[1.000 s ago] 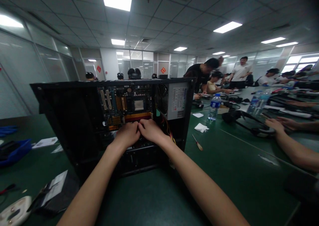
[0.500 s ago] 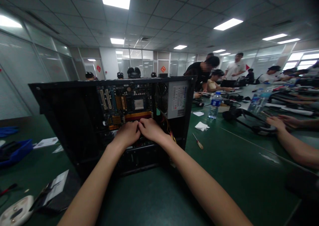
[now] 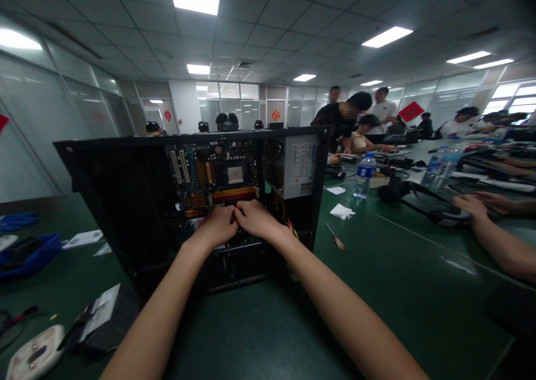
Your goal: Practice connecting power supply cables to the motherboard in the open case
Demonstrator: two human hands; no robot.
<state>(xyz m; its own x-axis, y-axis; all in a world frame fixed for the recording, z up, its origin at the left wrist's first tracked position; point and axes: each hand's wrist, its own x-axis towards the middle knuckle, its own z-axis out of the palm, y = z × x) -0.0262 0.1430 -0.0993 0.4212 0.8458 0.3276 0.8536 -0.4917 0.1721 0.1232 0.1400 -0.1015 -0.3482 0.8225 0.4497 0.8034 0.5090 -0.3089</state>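
The black metal computer case [image 3: 142, 139], a large open-sided box, stands upright on the dark green surface [image 3: 234, 329], directly before the person. Both the left hand [image 3: 215, 226] and the right hand [image 3: 256, 219] reach into the case, knuckles together, just below the row of orange and red slots [image 3: 237, 194] on the dark motherboard [image 3: 224, 157]. The fingers curl inward, but their tips are hidden, so whether they grip anything cannot be told.

The case looks rigid and fairly heavy, probably weighted towards the silver box-shaped power supply [image 3: 298, 165] in its upper right corner; its smooth painted frame would be best held by the rails, two-handed. The motherboard looks stiff yet fragile, safer touched at its edges than on its parts. The thin red and yellow cables [image 3: 292, 223] below the power supply look soft and easily snagged. A slim screwdriver with a pale handle [image 3: 338, 243] lies right of the case.
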